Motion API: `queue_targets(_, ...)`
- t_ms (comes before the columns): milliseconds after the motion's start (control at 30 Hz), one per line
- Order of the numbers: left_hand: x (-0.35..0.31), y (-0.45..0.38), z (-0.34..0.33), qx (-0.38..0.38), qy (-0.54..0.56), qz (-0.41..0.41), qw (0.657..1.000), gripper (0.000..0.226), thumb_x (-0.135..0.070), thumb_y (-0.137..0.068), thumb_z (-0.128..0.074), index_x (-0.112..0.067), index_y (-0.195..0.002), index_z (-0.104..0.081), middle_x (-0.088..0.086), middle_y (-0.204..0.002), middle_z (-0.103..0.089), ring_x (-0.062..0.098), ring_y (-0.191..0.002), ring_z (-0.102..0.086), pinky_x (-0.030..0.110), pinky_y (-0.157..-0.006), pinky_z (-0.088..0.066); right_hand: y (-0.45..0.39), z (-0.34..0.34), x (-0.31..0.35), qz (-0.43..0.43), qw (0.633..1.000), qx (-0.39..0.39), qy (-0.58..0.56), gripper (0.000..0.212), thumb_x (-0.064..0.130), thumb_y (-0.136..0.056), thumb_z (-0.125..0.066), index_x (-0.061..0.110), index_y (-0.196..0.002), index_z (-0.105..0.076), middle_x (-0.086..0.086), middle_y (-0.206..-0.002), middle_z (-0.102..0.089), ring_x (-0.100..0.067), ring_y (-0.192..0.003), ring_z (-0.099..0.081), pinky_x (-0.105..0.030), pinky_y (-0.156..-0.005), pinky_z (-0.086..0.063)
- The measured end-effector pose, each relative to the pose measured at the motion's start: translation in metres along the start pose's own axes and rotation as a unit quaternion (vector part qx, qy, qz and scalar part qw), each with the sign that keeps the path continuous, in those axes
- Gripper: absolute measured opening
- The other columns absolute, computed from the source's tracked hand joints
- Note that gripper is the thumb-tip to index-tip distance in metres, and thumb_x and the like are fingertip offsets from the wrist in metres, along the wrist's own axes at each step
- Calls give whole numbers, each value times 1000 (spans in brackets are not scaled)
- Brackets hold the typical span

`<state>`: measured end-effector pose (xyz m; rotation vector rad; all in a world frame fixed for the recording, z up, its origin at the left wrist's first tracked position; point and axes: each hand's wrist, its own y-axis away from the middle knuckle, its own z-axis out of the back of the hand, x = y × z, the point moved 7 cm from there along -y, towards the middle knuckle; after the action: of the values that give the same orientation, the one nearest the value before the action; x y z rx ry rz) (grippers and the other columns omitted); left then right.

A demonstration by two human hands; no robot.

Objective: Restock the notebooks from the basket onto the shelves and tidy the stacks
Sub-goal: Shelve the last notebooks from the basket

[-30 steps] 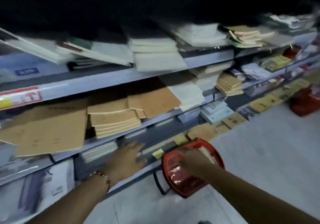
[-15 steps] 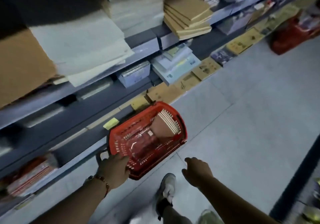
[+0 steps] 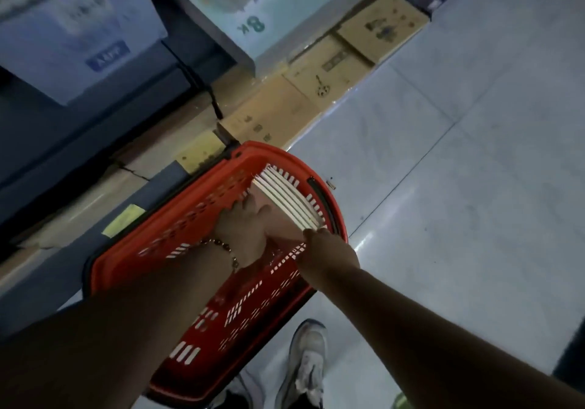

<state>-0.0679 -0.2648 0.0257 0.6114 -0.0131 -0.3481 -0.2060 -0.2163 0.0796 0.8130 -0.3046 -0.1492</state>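
A red plastic basket stands on the floor against the foot of the shelving. Several notebooks lean on edge against its far right wall, white page edges up. My left hand, with a bead bracelet at the wrist, is inside the basket with its fingers against the near face of the stack. My right hand is at the basket's right rim, fingers touching the near end of the notebooks. How firmly either hand grips them does not show.
Brown cardboard boxes line the floor under the bottom shelf. Pale blue paper packs sit on the low shelf above. Grey tiled floor spreads to the right. My shoes are just behind the basket.
I have bent down over the basket. My left hand went from the basket's near rim into it, and my right hand came from the open floor to the notebooks.
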Motion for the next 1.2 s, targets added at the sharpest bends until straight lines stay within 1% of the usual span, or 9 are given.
queue_targets(167,-13,-41,-34,-42,-17,2,999,77,-30,-95,-50,-32,-158,-5,11,-165,16,35,-151,9,49,-122,-10,-44,-40,-15,-9,1000,-10,16,41,33,-97,-49,15,-134,-50,-9,-133,-57,-29,-122,-54,-44,-106,-42)
queue_targets(333,0,-37,-85,-23,-97,-29,995,73,-40,-93,-49,-32,-156,-12,11,-162,26,36,-151,13,54,-121,-4,-56,-53,-22,-9,998,-45,45,48,42,-97,-50,15,-137,-46,-8,-137,-55,-28,-128,-51,-44,-110,-34)
queue_targets(533,1,-54,-70,-89,-63,-32,994,86,-25,-94,-54,-26,-158,3,11,-165,15,35,-152,9,51,-122,-7,-66,-57,-24,-3,996,-59,73,53,44,-99,-46,16,-143,-40,-9,-142,-51,-29,-132,-47,-45,-112,-31)
queue_targets(633,-5,-56,-63,-99,-54,-40,993,70,-18,-90,-55,-26,-151,-22,16,-165,9,38,-151,5,51,-122,-8,-70,-65,-22,11,994,-45,97,53,44,-100,-47,16,-144,-39,-10,-143,-50,-30,-133,-46,-46,-113,-30)
queue_targets(733,-10,-56,-56,-124,-54,-63,989,44,-14,-90,-54,-21,-132,-42,18,-163,-13,38,-151,-5,51,-123,-9,-70,-71,-23,24,994,-50,99,51,44,-99,-49,16,-141,-42,-10,-141,-50,-30,-131,-46,-44,-112,-32)
queue_targets(833,-6,-57,-56,-131,-90,-65,985,36,-16,-87,-61,-20,-121,-48,11,-146,-39,33,-143,-28,49,-119,-22,-74,-77,-24,23,992,-57,109,51,43,-97,-54,16,-139,-42,-10,-140,-51,-29,-131,-47,-44,-111,-33)
queue_targets(967,6,-51,-63,-145,-79,-59,984,32,-14,-89,-61,-23,-117,-49,3,-120,-56,24,-115,-54,45,-109,-32,-83,-91,-17,29,990,-47,128,47,41,-96,-57,16,-135,-48,-10,-135,-53,-30,-127,-48,-43,-106,-36)
queue_targets(1100,9,-51,-80,-111,-100,-93,984,40,-12,-92,-55,-25,-130,-50,0,-126,-56,22,-116,-54,41,-104,-35,-95,-103,-5,39,990,-37,127,40,43,-97,-55,18,-128,-56,-8,-125,-58,-26,-116,-54,-40,-97,-41)
queue_targets(1200,11,-52,-85,-89,-95,-111,985,32,-14,-94,-53,-26,-124,-58,-2,-125,-58,21,-118,-54,39,-103,-37,-101,-104,-3,33,996,-11,87,23,29,-100,-48,15,-113,-61,-6,-110,-64,-22,-100,-61,-36,-87,-48)
